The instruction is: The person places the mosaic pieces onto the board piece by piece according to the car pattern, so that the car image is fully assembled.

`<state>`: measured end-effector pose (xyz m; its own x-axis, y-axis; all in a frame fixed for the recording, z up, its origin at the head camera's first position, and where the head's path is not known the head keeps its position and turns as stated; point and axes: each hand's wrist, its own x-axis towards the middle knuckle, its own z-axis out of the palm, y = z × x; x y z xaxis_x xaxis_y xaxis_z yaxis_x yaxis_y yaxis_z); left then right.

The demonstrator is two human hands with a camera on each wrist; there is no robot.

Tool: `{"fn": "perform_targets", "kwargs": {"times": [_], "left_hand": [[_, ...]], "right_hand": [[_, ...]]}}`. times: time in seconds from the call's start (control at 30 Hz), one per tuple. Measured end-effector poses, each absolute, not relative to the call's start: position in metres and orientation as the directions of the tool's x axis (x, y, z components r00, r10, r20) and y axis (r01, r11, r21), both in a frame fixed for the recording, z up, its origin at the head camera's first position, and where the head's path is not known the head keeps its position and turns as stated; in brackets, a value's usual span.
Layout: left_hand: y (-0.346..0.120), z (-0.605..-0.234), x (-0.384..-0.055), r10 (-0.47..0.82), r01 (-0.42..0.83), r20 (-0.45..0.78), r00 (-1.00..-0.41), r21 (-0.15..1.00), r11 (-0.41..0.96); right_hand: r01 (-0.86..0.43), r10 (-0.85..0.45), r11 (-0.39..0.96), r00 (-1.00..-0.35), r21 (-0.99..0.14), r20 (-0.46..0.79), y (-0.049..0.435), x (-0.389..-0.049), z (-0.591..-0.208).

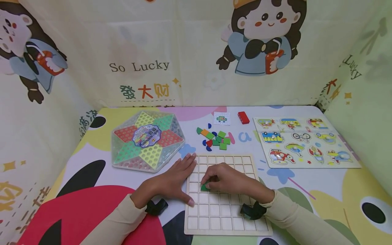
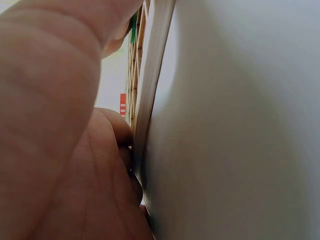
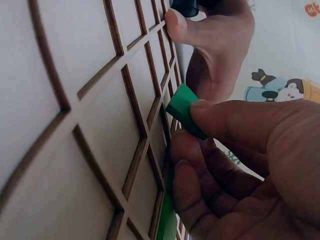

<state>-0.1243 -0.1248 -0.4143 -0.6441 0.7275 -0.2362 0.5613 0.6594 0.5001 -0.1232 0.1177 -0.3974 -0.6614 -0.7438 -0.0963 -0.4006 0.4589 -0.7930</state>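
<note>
My right hand (image 1: 228,178) pinches a small green piece (image 3: 185,107) between thumb and fingers, over the left part of a wooden grid board (image 1: 220,217). In the head view that green piece (image 1: 204,187) shows just under the fingertips. Another strip of green (image 3: 167,220) appears low in the right wrist view, partly behind the fingers. My left hand (image 1: 174,180) rests along the board's left side with fingers stretched out; its thumb lies on the frame and its fingertips are near the upper left corner. The left wrist view shows the board's side edge (image 2: 152,75) against this hand.
Beyond the board lies a loose cluster of green, blue, red and orange pieces (image 1: 223,146). Behind them are a small picture card (image 1: 221,118) and a red block (image 1: 243,117). A hexagonal checkers box (image 1: 148,141) sits left, a vehicle puzzle board (image 1: 306,144) right.
</note>
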Motion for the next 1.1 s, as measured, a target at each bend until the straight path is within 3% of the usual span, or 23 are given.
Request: {"fn": "perform_targets", "kwargs": {"times": [0.57, 0.83, 1.1], "left_hand": [[-0.124, -0.4133, -0.1234, 0.722, 0.562, -0.238, -0.649, 0.49, 0.666], [-0.1234, -0.4138, -0.1238, 0.721, 0.555, -0.242, -0.649, 0.497, 0.667], [-0.1239, -0.4151, -0.1235, 0.722, 0.556, -0.231, -0.652, 0.501, 0.663]], "right_hand": [[-0.521, -0.757, 0.52, -0.649, -0.677, -0.082, 0.1129, -0.1245, -0.3997], [-0.483, -0.767, 0.462, -0.638, -0.744, -0.062, 0.1154, -0.1253, -0.4003], [-0.42, -0.707, 0.468, -0.706, -0.777, -0.045, 0.1169, -0.1301, -0.4012]]}}
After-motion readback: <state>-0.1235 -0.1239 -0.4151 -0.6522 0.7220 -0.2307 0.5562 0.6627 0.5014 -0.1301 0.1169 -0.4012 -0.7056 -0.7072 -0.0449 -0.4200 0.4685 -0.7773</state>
